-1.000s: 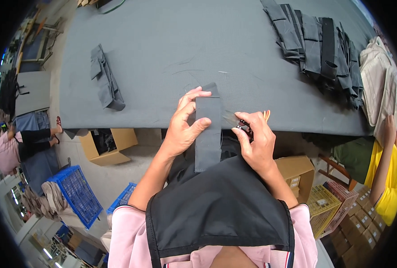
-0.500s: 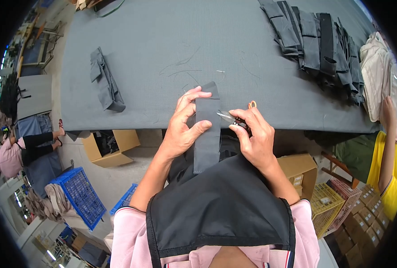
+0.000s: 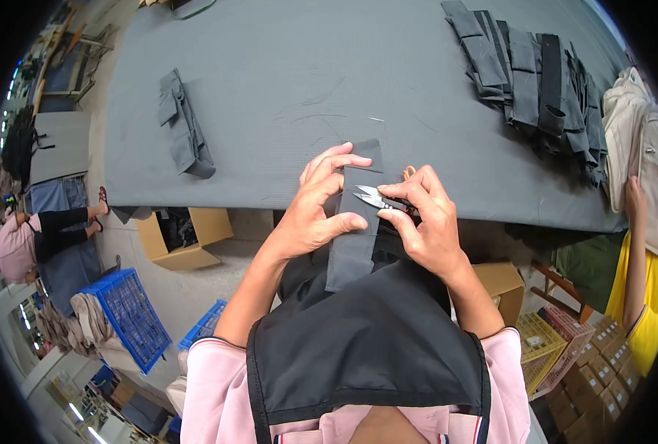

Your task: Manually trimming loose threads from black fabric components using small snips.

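Observation:
A dark grey fabric strip (image 3: 355, 251) lies lengthwise before me, its far end on the table edge and its near end over my black apron. My left hand (image 3: 321, 196) grips it, thumb on top and fingers around its left side. In my right hand (image 3: 425, 222) is a pair of thread snips (image 3: 373, 198), pinched between thumb and fingers. The two pointed blades lie over the strip's upper part, a little apart at the tips. An orange loop shows behind the right fingers. Loose threads (image 3: 318, 116) lie on the table beyond the strip.
The grey-covered table (image 3: 270, 59) bears a folded strip (image 3: 186, 133) at left and a heap of similar strips (image 3: 525, 74) at right. A person in yellow (image 3: 643, 296) handles beige cloth (image 3: 636, 140) at far right. Below stand an open carton (image 3: 188, 237) and a blue crate (image 3: 131, 318).
The snips have moved left, from the strip's right edge to over its face. The strip and my left hand have shifted slightly right, and the strip now tilts.

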Tool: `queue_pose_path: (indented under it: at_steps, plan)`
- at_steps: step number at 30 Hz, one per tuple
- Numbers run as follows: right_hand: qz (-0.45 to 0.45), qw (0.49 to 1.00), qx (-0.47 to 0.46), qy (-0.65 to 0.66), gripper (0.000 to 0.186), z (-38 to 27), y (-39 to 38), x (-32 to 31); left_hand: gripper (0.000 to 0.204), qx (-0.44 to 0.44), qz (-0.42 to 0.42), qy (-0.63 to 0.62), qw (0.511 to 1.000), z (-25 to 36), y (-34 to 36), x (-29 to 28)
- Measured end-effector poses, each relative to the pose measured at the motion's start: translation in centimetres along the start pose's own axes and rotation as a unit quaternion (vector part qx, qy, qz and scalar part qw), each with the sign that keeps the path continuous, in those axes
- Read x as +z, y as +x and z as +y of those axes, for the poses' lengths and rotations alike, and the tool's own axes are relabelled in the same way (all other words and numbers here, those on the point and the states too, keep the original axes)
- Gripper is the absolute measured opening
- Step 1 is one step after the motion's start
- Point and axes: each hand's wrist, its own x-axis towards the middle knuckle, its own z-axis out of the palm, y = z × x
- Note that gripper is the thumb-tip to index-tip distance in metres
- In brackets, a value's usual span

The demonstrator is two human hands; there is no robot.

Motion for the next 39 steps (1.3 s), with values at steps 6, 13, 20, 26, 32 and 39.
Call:
queue_pose_path:
  at_steps: [6, 13, 20, 26, 32, 39]
  plan:
    - [-0.011, 1.0, -0.006, 0.022, 0.019, -0.1, 0.6, 0.1, 0.055, -0.011, -0.026, 0.029, 0.999, 0.3, -0.2, -0.4]
    - [-0.013, 1.0, -0.007, 0.023, 0.019, -0.2, 0.7, 0.3, 0.056, -0.02, -0.039, 0.042, 0.998, 0.4, -0.1, -0.4]
    - [0.04, 0.986, 0.098, 0.132, 0.031, -2.0, -1.9, -0.5, 0.034, -0.119, 0.248, -0.012, 0.961, -0.9, 1.3, -0.8]
    - [0.072, 0.991, -0.111, -0.028, 0.032, -1.8, -1.6, 2.1, 0.038, -0.137, 0.272, -0.022, 0.952, -0.7, 3.6, -0.1]
    - [0.123, 0.99, -0.044, 0.051, 0.012, -0.5, 0.5, 2.1, 0.037, -0.149, 0.272, -0.025, 0.95, -0.2, 2.0, 0.6]
    - [-0.004, 0.974, 0.099, 0.205, 0.009, 0.7, 2.3, 2.4, 0.039, -0.063, 0.124, 0.061, 0.988, 3.0, 0.2, 1.3]
